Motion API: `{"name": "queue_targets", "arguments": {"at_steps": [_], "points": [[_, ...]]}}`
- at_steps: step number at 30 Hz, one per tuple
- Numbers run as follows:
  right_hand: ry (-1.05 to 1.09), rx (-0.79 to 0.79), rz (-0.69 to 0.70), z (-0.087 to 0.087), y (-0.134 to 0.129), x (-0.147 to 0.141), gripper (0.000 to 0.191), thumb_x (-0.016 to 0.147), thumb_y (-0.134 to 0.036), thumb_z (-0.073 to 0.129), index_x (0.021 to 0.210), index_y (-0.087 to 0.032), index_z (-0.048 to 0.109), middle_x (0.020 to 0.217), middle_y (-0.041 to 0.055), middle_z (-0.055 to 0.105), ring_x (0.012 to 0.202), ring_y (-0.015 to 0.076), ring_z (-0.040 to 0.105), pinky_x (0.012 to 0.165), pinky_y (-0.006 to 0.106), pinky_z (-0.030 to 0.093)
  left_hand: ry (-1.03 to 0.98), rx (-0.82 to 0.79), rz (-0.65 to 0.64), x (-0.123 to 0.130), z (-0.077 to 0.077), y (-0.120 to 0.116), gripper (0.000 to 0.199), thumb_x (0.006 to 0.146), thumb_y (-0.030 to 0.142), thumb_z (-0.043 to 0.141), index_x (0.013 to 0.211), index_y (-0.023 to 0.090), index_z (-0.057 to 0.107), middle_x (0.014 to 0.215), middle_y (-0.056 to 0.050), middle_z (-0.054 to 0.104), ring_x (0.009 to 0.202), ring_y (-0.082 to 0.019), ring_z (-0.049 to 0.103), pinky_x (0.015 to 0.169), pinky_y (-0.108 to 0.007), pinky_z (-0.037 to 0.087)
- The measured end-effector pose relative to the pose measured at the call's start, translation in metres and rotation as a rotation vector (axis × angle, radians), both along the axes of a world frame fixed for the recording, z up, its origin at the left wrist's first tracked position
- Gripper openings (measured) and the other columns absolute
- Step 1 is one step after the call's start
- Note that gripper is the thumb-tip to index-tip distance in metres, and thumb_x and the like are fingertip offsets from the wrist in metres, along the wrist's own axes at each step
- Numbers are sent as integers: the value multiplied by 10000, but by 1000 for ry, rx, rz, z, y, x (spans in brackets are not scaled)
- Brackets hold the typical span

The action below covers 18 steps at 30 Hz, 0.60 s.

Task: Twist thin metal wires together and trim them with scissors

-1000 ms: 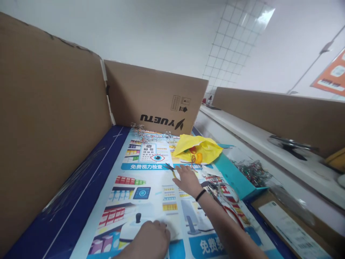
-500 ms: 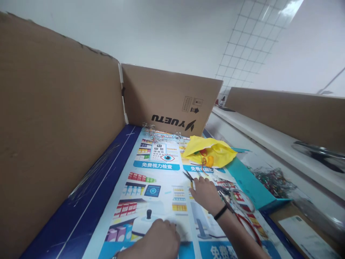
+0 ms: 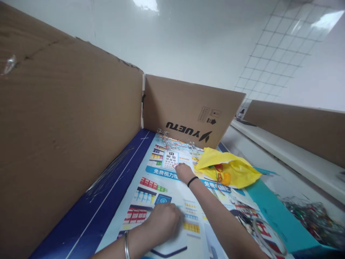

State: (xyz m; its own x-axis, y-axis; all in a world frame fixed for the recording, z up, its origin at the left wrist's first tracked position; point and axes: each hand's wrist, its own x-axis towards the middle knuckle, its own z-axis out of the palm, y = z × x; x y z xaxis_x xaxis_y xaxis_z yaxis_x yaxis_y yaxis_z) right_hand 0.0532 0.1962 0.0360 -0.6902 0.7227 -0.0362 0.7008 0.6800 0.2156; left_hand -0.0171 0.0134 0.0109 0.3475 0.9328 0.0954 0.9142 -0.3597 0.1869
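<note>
My left hand [image 3: 163, 221] is closed in a loose fist low over the printed sheet [image 3: 172, 190], a silver bangle on its wrist. What its fingers hold, if anything, is hidden. Farther forward, my right hand [image 3: 184, 172], with a black band at the wrist, is over the printed eye chart [image 3: 170, 158]. Its fingers are curled in, and I cannot make out anything in them. Beyond it, a tangle of thin wire pieces [image 3: 163, 136] lies at the far edge. To its right is an open yellow bag [image 3: 229, 167] with red and orange strands at its mouth.
Cardboard panels stand along the left [image 3: 81, 108] and the far end [image 3: 188, 111]. Thin wires [image 3: 110, 167] lie on the blue border at left. At right are a teal strip [image 3: 280, 219], a heap of coloured wire scraps [image 3: 309, 216] and a white ledge [image 3: 285, 147].
My right hand has moved forward and left, away from the dark-tipped pliers, to the eye chart. The left hand has moved forward. The view has shifted, so the scene sits lower and farther right.
</note>
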Motion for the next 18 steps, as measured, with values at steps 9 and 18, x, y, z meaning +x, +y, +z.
{"name": "queue_targets", "arguments": {"at_steps": [9,18], "points": [[-61,12,113,-7,-23,8,233,757,-25,421,858,-96,618,872,155,640,825,223,595,672,289,415,-106,26,64,-2,-10,9,184,773,161,415,762,167,599,761,-63,644,687,-191,595,592,-284,428],[-15,39,186,-15,-89,51,141,784,-71,459,819,-132,582,825,96,599,806,220,536,664,306,367,-185,123,122,-8,-7,8,161,765,171,443,742,167,603,751,-56,610,711,-181,545,628,-282,389]]}}
